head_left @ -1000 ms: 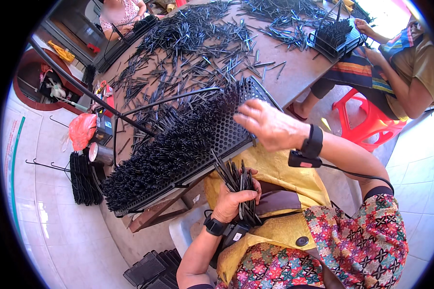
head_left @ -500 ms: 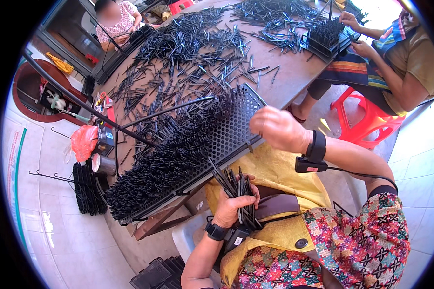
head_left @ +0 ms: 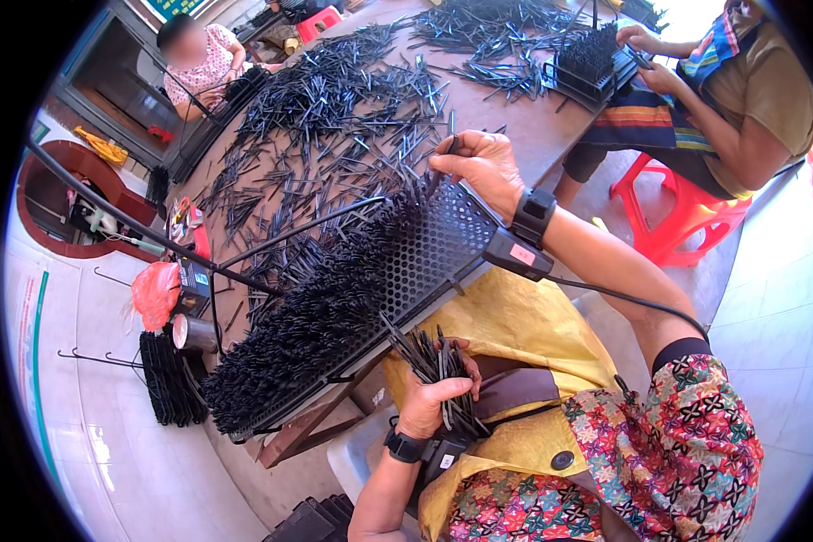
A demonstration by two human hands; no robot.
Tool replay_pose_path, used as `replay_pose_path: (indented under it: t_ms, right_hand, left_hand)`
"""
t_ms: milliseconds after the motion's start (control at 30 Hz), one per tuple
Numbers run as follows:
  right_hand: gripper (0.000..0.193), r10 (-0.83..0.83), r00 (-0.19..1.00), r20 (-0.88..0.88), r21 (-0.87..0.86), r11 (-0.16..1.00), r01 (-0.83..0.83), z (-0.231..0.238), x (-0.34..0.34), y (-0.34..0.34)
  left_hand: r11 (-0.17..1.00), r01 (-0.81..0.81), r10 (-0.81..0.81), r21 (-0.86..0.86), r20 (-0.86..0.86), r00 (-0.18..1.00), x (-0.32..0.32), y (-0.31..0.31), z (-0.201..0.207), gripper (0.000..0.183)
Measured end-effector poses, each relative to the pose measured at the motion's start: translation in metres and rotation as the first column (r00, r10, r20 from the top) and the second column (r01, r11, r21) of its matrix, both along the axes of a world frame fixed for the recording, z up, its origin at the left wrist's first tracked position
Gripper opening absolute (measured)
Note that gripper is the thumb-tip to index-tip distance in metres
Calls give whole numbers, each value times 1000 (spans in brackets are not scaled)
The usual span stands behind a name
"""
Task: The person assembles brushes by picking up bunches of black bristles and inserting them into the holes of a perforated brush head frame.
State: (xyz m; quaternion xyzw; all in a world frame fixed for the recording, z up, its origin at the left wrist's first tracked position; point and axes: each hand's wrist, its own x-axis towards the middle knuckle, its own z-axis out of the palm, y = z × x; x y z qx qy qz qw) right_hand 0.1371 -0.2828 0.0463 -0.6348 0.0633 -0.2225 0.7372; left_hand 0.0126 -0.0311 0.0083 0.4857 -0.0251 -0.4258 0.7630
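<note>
My left hand (head_left: pixel 432 397) is wrapped round a bundle of thin black sticks (head_left: pixel 438 361) in front of my yellow apron (head_left: pixel 515 307). Over the far right corner of a black perforated rack (head_left: pixel 438 244), my right hand (head_left: pixel 486 169) pinches a single thin black stick (head_left: pixel 452 135), held about upright. Black sticks stand densely packed (head_left: pixel 307 325) in the left and rear part of the rack. Bare round holes show along its right part. My fingers hide the lower end of the pinched stick, so I cannot tell whether it sits in a hole.
Loose black sticks (head_left: pixel 316 108) lie heaped across the brown table (head_left: pixel 479 99). A co-worker (head_left: pixel 750 108) at the right handles another rack (head_left: pixel 587 72); another person (head_left: pixel 203 68) sits far left. A long black rod (head_left: pixel 135 221) crosses the left side. A red stool (head_left: pixel 677 212) stands at the right.
My right hand has moved up and left to the rack's far corner, and a stick now shows between its fingers. My left hand keeps its bundle. The view has shifted slightly.
</note>
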Motion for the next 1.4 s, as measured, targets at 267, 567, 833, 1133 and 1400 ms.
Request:
replay_pose_path:
  t_ms: [267, 567, 833, 1133, 1400]
  right_hand:
    - [16, -37, 996, 77, -122, 991, 47, -9, 7, -8]
    - [19, -158, 984, 83, -205, 963, 172, -26, 16, -11]
    - [18, -182, 979, 93, -197, 960, 198, -20, 13, -7]
    - [17, -75, 997, -32, 21, 997, 76, -12, 10, -5]
    - [17, 97, 995, 24, 366, 925, -99, -2, 6, -10]
  left_hand:
    - [1000, -14, 14, 20, -3, 1000, -2, -1, -2, 56]
    - [999, -32, 32, 44, -10, 999, -2, -5, 3, 56]
    - [999, -39, 39, 37, 6, 999, -4, -6, 3, 55]
    - [999, -34, 33, 37, 17, 999, -4, -2, 0, 55]
    - [998, -63, 63, -3, -15, 998, -5, -1, 2, 54]
